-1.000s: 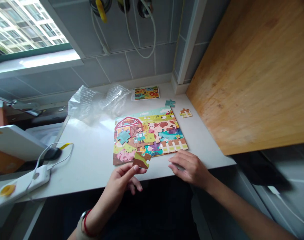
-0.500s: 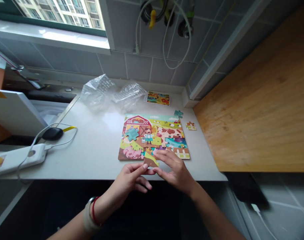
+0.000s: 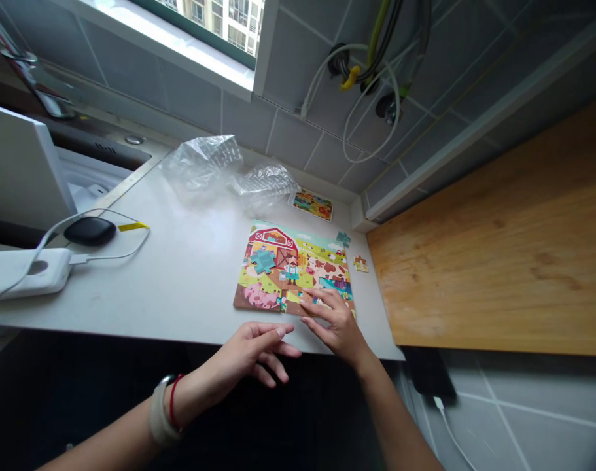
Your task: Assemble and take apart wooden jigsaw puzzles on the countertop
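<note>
Right hand (image 3: 334, 326): arched and half-curled over the lower right of the puzzle, wrist low and angled in from the bottom right, fingertips resting on the pieces; whether it pinches a piece, I cannot tell.

Left hand (image 3: 253, 350): open and empty, fingers loosely spread and slightly curved, palm turned down, just off the counter's front edge and just left of the right hand.

Left wrist: a pale wristband (image 3: 159, 418) and a thin red cord (image 3: 173, 399) circle it.

Under the right fingers: a cardboard jigsaw puzzle (image 3: 292, 268) lying flat, glossy and brightly printed with a farm scene, a red barn, a farmer and a spotted cow; its lower right part is hidden by the hand.

Ahead of the right hand: a teal puzzle piece (image 3: 264, 260) lying loose on the barn area, tilted across the picture.

Farther ahead and right: a second teal piece (image 3: 343, 239) just off the puzzle's top right corner, and a small cluster of joined pieces (image 3: 360, 263) just right of the puzzle.

Beyond the puzzle: a small picture card (image 3: 312, 204) and crumpled clear plastic bags (image 3: 202, 167).

Under both hands: a smooth white counter (image 3: 180, 297).

Right of the hands: a grainy wooden board (image 3: 494, 261).

Well left of the hands: a white power bank (image 3: 27, 271), its thin cable leading towards a black oval case (image 3: 90, 231).
</note>
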Available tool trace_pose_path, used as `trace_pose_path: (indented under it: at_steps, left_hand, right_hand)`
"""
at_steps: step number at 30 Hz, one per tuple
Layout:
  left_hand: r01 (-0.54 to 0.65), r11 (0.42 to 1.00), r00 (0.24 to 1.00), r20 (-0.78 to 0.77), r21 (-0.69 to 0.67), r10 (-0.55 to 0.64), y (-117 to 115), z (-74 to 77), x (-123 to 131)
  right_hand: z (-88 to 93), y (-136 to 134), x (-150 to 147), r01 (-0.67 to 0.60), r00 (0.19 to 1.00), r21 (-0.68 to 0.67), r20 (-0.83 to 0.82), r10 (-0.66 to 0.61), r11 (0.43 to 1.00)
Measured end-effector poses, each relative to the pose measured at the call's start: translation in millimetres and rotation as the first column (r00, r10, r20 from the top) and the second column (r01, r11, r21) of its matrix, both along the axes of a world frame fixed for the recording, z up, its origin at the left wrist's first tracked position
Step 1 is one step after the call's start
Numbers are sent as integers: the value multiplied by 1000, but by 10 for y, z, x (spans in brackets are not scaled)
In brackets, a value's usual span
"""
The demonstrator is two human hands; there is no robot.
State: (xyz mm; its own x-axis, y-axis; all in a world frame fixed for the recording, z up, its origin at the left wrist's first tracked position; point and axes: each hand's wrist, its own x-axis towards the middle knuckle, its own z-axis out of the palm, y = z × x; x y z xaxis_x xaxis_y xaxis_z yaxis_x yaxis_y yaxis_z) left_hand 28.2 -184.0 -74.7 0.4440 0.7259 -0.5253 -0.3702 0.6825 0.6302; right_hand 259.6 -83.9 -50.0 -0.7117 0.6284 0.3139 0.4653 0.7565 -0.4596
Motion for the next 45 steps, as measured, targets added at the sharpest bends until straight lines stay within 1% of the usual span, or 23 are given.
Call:
trace_pose_path:
  at_steps: [2,3,4,6,7,10,13,15,16,18,20,22,24,26,28,31,33,38,42,45]
  left_hand:
    - [39,991,994,-109,125,-26,-57,17,-105]
    - [55,974,981,-195,219,-11,-92,34,-167]
    - [70,944,957,-290,324,29,-127,52,-234]
    - [106,854,878,-450,509,160,-189,81,-372]
    - [128,804,840,-494,581,223,-213,85,-437]
    - [184,640,747,-530,746,403,-233,46,-585]
    - [279,441,640,-508,853,577,-169,-34,-636]
    - [388,322,574,-500,864,649,-84,-81,-623]
    - [443,276,544,-500,853,674,-32,-97,-608]
    - [538,222,484,-514,813,708,83,-116,-568]
    - [610,198,440,-536,767,721,199,-125,-531]
    - [658,182,415,-553,731,722,300,-146,-508]
    - [673,168,405,-549,720,731,370,-190,-502]
    - [662,158,413,-533,732,738,410,-252,-511]
    - [634,163,425,-516,756,744,424,-308,-527]
    - [607,201,412,-521,769,748,418,-340,-545]
    - [628,217,397,-547,748,737,405,-331,-547]
    - [699,214,376,-604,683,702,378,-305,-527]
    - [726,222,341,-621,651,706,378,-315,-513]
    - [737,221,340,-633,638,695,383,-316,-513]
  right_hand:
    - [-24,27,-37,15,998,-12,66,-14,1000]
    - [-34,37,-56,17,995,-19,101,-15,1000]
    - [-41,45,-74,19,991,-25,134,-15,1000]
    - [-43,54,-101,22,983,-32,182,-16,999]
    - [-37,57,-111,25,980,-34,196,-18,999]
    - [-8,62,-124,28,975,-50,223,-16,998]
    - [0,58,-131,34,969,-72,247,-15,997]
    - [-16,50,-137,44,967,-71,252,-25,996]
    - [-28,46,-141,50,967,-65,252,-32,997]
    - [-50,39,-151,55,966,-52,255,-40,997]
    - [-66,36,-162,50,962,-47,269,-35,998]
    - [-74,37,-173,38,958,-53,287,-21,998]
    - [-78,39,-183,30,955,-59,296,-11,998]
    - [-81,38,-191,29,955,-62,297,-9,998]
    - [-83,37,-199,30,956,-63,293,-10,998]
    - [-77,41,-212,33,958,-64,288,-14,997]
    - [-70,52,-219,34,958,-61,286,-15,998]
    - [-55,86,-227,5,958,-44,286,7,999]
    - [-29,99,-235,3,954,-51,299,12,999]
    - [10,101,-258,2,951,-58,308,16,998]
